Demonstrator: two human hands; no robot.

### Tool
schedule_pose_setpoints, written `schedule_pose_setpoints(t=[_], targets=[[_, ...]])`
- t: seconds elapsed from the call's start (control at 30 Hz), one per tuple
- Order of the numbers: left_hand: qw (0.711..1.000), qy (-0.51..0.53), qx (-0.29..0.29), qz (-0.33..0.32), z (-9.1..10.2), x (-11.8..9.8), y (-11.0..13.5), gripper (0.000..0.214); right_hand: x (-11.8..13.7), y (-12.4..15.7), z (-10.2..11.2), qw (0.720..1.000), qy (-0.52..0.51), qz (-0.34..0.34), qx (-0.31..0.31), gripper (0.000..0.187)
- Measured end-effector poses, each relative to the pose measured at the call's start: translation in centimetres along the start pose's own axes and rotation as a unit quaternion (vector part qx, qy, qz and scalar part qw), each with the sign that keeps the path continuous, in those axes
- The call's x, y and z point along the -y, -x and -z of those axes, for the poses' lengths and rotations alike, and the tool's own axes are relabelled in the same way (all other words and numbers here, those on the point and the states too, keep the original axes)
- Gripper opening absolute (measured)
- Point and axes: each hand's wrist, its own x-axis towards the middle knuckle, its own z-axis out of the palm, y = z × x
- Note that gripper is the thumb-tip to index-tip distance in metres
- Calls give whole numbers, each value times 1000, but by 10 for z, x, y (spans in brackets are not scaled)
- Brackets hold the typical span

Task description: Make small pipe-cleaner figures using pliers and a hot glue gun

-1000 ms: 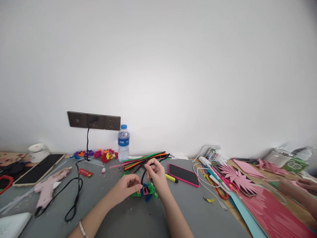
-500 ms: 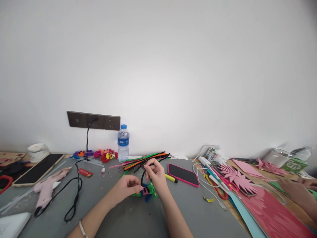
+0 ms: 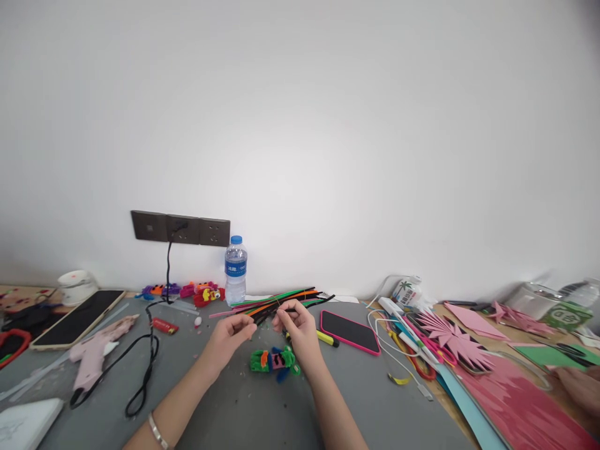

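Observation:
My left hand [image 3: 230,339] is raised over the mat with thumb and fingertips pinched together; what is between them is too small to make out. Opposite it, a short way to the right, my right hand [image 3: 299,330] pinches a thin black pipe cleaner, mostly hidden by the fingers and hard to tell from the dark strands behind. Below and between the hands lies a small pipe-cleaner figure [image 3: 272,360] in green, orange, pink and blue, touched by neither. Just beyond the fingertips sits a bundle of pipe cleaners [image 3: 300,294] in black, orange, green and pink.
A water bottle [image 3: 235,269] stands by the wall. On the left are a pink glue gun [image 3: 91,359], its black cord [image 3: 152,356] and a phone [image 3: 77,320]. A pink-edged phone [image 3: 350,332], white cable [image 3: 398,359] and red paper [image 3: 515,400] lie right, near another person's hand [image 3: 579,384].
Both hands have moved off the figure, which now rests on the mat. The bent black strand seen between my hands no longer shows clearly. The other person's hand has shifted.

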Motion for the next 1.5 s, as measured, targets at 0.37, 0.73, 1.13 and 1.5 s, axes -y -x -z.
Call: schedule_pose_setpoints(t=[0.37,0.73,1.13,1.5], targets=[[977,107,-183,-22,1,-8,5,49,2,12,-17,995,33,-45,86,31],[983,131,-126,-8,7,-3,-1,47,-2,7,-13,998,39,8,46,31],[996,-8,93,8,2,3,2,45,3,5,3,996,25,-7,84,34],[971,-71,228,24,3,3,9,38,-1,5,5,994,24,-22,106,34]])
